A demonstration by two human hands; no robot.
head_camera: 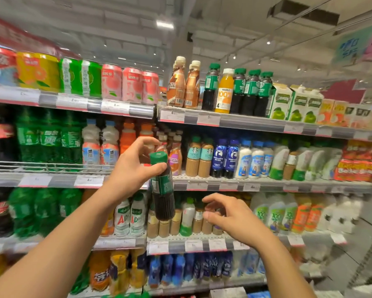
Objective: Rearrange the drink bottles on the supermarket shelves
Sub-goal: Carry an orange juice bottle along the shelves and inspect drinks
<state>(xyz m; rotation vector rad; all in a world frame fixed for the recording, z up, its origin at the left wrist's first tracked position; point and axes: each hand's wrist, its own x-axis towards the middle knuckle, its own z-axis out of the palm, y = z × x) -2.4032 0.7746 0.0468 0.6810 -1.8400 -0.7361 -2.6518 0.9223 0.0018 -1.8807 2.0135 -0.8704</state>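
Observation:
My left hand (131, 168) grips a dark drink bottle (162, 190) with a green cap and green label by its neck, holding it upright in the air in front of the middle shelves. My right hand (228, 214) hovers lower right of that bottle, fingers apart and curled, holding nothing. Matching dark green-capped bottles (248, 93) stand on the top right shelf (256, 123), with one orange juice bottle (225, 91) among them. Two brown coffee bottles (184, 84) stand to their left.
Cans (82, 78) fill the top left shelf. Coffee, blue and white bottles (228, 158) line the second shelf. Green soda bottles (49, 138) and cola sit at left. Juice cartons (297, 106) stand at the upper right. Lower shelves hold small bottles (187, 218).

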